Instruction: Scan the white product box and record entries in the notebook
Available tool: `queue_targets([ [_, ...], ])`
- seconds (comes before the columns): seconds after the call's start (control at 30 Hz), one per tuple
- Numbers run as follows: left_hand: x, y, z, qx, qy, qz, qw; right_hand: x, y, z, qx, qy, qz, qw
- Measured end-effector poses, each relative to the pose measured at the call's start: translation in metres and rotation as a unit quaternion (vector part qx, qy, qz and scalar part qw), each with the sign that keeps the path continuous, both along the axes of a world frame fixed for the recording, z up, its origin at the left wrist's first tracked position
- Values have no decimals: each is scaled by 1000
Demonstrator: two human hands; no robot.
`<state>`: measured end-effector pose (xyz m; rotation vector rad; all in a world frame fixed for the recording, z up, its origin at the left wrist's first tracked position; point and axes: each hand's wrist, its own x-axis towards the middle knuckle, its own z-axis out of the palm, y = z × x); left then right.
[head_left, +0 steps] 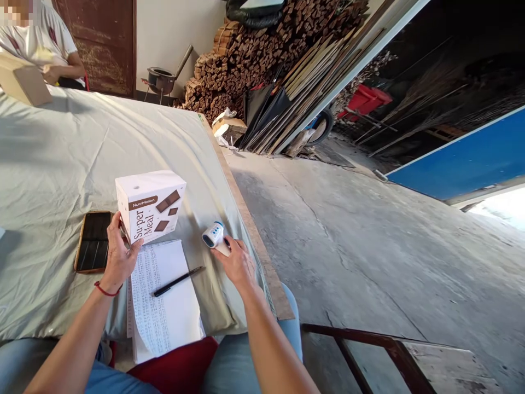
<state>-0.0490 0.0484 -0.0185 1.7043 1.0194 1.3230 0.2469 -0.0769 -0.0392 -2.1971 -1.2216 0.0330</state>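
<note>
My left hand (120,256) grips the lower left corner of a white box (151,205) printed "NutriMotion Su-per Meal" with pictures of brown bars. The box is upright, just beyond a stack of handwritten paper (182,312). Across the paper lies a black pen (178,282). In my right hand (240,262) is a white and blue device that looks like a thermometer gun (214,235); my fingers wrap its handle and its head points up and left. A dark phone (92,241) in an orange-brown case lies left of my left hand.
A pale cloth (156,137) covers the table, whose bare wooden edge (270,273) runs along the right. A person (45,44) sits at the far left behind a cardboard box (27,79). Stacked firewood (229,65) stands behind; a wooden frame (389,350) is at lower right.
</note>
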Motion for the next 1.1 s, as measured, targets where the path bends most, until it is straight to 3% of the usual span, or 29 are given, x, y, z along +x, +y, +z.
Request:
queue_targets([
  [0.13,2,8,-4,17,39,10,999,-1,-4,1,-7,-62,6,998],
  [0.23,1,10,-5,35,83,44,995,-18,-9,12,-4,-70,134,988],
  [0.33,-1,6,0,55,98,85,990,-38,-14,19,-55,-44,287,955],
  [0.43,-5,-6,8,97,119,125,980,-48,-16,23,-77,-50,328,940],
  [0.53,-7,-21,13,146,193,53,969,-45,-15,27,-76,-42,358,930],
  [0.63,-7,-31,10,154,313,-55,936,-41,-14,34,-25,14,346,938],
  [0.73,-5,-35,5,149,399,-83,901,-52,-8,39,88,146,259,951],
  [0.83,-4,-34,1,153,402,-91,898,-79,7,43,169,334,165,913],
  [0.9,-4,-33,-1,151,392,-106,901,-99,21,44,169,427,148,876],
  [0.97,-4,-32,-2,148,395,-112,900,-114,35,41,150,468,143,859],
  [1.1,-2,-34,0,155,418,-102,890,-126,46,24,104,433,132,886],
])
